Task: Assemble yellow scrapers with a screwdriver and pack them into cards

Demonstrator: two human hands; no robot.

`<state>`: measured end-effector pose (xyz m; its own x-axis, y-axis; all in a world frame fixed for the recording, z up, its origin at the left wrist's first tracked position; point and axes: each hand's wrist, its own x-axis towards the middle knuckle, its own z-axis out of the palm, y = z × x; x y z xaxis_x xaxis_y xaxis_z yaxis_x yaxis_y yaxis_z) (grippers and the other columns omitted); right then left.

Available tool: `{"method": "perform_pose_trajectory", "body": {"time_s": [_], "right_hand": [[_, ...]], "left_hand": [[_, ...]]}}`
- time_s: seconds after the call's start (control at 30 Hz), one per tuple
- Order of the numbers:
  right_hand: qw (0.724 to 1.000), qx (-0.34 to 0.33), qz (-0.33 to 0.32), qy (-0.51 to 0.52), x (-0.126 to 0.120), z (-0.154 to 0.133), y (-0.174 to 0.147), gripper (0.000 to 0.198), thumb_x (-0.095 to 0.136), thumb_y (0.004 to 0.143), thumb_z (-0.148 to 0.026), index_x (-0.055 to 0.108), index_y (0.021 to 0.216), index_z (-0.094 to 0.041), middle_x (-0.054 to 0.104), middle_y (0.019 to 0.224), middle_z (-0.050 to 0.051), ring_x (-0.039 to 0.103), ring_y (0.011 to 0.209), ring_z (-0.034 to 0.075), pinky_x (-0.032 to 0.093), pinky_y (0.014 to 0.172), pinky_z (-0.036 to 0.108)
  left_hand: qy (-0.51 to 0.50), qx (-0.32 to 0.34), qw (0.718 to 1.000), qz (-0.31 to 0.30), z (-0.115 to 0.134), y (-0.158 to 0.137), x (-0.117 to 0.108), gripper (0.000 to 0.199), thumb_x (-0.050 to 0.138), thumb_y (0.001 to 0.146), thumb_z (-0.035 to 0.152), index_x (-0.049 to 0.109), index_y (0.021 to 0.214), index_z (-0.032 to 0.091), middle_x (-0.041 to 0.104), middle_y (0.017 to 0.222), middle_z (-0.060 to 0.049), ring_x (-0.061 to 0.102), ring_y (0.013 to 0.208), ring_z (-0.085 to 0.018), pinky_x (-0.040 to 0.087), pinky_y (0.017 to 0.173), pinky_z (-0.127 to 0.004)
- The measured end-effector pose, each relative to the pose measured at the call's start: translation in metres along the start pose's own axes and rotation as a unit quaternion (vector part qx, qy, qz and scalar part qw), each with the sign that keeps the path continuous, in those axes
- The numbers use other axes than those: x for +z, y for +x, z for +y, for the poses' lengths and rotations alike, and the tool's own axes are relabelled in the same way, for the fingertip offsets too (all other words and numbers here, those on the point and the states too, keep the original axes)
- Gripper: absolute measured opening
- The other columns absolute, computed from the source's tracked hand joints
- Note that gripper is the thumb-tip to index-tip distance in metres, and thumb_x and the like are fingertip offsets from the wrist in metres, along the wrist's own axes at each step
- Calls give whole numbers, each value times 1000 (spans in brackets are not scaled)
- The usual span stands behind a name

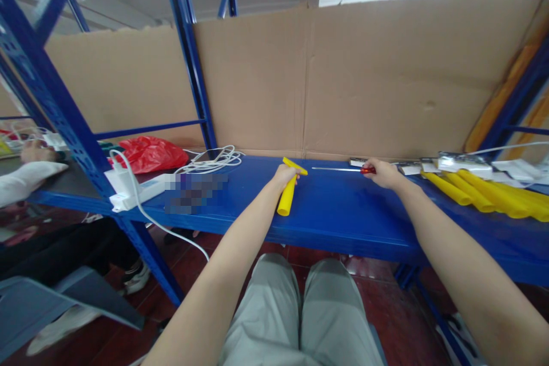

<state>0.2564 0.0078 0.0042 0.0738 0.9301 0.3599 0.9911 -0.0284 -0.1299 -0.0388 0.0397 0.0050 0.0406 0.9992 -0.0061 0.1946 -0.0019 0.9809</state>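
Note:
My left hand (285, 175) is closed around a yellow T-shaped piece, made of a tube (286, 201) and a flatter yellow bar (295, 166) at its far end. The tube's open end points toward me, low over the blue tabletop. Pinched in my right hand (381, 174) is a long screwdriver (337, 169) with a red handle. Its thin metal shaft lies level, and the tip points left toward the yellow piece but stays apart from it. Part of the handle is hidden by my fingers.
Several yellow tubes (493, 189) and small boxes (465, 163) lie at the right of the blue bench (343, 206). At left are a white power strip (146, 189), coiled cable (223, 157) and a red bag (150, 154). Cardboard (257, 80) backs the bench; another person's sleeve (34, 180) shows far left.

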Motion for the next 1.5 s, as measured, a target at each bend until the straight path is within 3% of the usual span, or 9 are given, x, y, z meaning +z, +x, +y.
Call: {"method": "perform_pose_trajectory", "body": {"time_s": [0.47,0.77,1.07,1.23,1.37,1.5], "right_hand": [[998,-56,29,18,-2,-24,-6,18,55,77,-17,60,93,-24,71,102,5,63,98,24,37,85,37],[996,-73,42,33,1,-19,-3,17,55,75,-17,61,89,-24,72,93,5,65,91,26,40,83,39],[995,-70,53,37,1,-20,-4,15,55,74,-16,60,86,-23,72,92,5,65,90,26,38,84,40],[993,-89,70,45,4,-17,-2,14,56,73,-16,60,84,-24,72,89,3,65,86,24,39,81,37],[990,-105,82,47,6,-14,0,13,57,72,-17,59,83,-25,72,87,3,65,82,23,39,79,36],[992,-94,76,41,6,-13,1,15,57,72,-16,59,83,-25,72,87,3,65,83,23,39,78,36]], "left_hand": [[85,18,996,9,-10,13,0,5,71,72,11,68,68,13,59,52,-4,56,53,-14,44,55,-25],[105,32,994,0,-10,11,1,10,65,81,11,66,71,8,61,56,-5,56,62,-13,44,65,-27],[125,35,991,-12,-11,13,0,12,65,83,14,66,73,7,63,59,-6,58,67,-14,45,65,-26],[127,39,991,-19,-11,12,0,12,66,84,17,69,84,5,69,80,-11,61,76,-17,48,69,-28],[120,48,991,-21,-12,10,1,32,59,90,33,60,114,12,61,116,-11,61,98,-22,52,84,-38],[113,59,992,-20,-13,8,2,35,57,91,35,57,120,15,57,122,-10,59,103,-22,51,87,-41]]}}
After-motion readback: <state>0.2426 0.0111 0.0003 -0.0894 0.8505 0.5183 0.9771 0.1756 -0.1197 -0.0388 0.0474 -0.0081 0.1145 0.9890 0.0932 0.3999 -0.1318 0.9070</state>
